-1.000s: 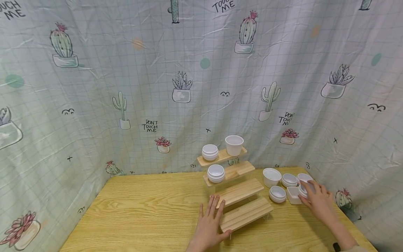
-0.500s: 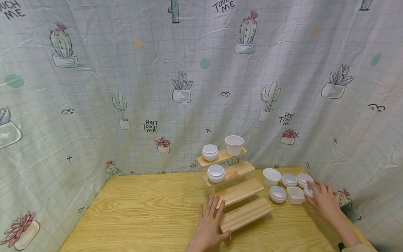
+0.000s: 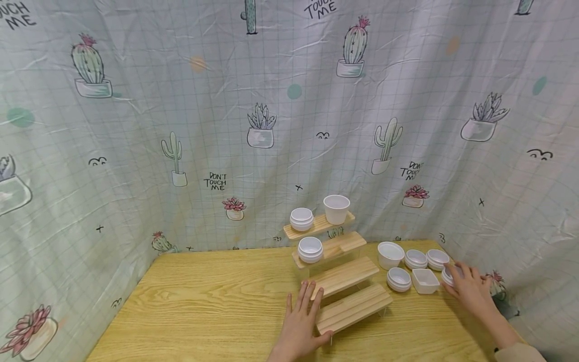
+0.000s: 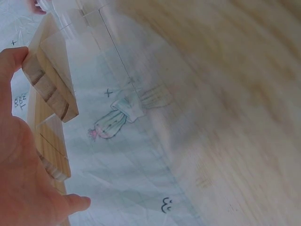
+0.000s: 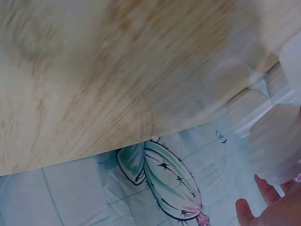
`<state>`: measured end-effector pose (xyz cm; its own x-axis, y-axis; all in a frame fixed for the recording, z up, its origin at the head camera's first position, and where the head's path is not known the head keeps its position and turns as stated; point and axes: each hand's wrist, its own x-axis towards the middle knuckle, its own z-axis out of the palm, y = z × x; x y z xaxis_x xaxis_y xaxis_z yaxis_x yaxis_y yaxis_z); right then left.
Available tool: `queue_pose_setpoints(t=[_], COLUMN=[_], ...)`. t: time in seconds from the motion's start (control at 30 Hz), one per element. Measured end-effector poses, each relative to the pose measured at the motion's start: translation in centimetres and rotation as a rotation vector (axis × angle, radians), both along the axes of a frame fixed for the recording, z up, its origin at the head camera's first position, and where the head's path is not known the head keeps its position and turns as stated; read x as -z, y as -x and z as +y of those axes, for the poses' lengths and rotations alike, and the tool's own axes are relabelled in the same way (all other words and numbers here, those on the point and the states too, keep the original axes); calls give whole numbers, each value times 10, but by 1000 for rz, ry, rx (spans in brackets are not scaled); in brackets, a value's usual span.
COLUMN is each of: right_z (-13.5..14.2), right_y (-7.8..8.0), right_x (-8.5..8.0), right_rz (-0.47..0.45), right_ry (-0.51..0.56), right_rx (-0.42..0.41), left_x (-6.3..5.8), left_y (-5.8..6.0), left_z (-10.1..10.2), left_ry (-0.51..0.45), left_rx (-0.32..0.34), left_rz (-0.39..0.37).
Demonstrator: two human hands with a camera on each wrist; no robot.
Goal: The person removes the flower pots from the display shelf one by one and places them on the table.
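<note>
A tiered wooden stand [image 3: 355,307] with clear supports stands on the table. Against its left side rests my left hand [image 3: 299,326], fingers spread and nearly straight, thumb at the lowest shelf's corner. In the left wrist view the thumb tip touches the wooden shelf [image 4: 49,70]. At the table's right side my right hand [image 3: 472,290] holds a small white round pot [image 3: 448,275] with fingers and thumb around its rim, partly covering it. The same white pot [image 5: 275,143] shows beside the fingertips in the right wrist view.
On the stand's upper shelves are two round white pots [image 3: 301,219] [image 3: 310,250] and a taller white cup [image 3: 336,209]. Several white containers, including a square one [image 3: 425,281], sit just left of my right hand. A cactus-print curtain [image 3: 271,166] hangs around the table.
My right hand has shifted right with the round pot, away from the square container, which is now fully uncovered. The left hand has stayed where it was.
</note>
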<state>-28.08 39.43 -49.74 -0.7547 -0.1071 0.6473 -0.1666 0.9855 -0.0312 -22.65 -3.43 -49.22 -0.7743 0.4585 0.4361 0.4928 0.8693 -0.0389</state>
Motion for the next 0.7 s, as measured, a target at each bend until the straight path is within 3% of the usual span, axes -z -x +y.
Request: queue_pose_setpoints(t=[0.47,0.7], right_z=[7,7], right_y=[3,7], right_x=[4,6], right_rz=[-89,-89], right_ry=[-52,-64], right_rx=[-16,-32], left_x=[-3,-2], left_y=[-2,-2], left_z=[-1,0], left_ry=[1,-3], left_rx=[-2,-4], left_rz=[-3,-6])
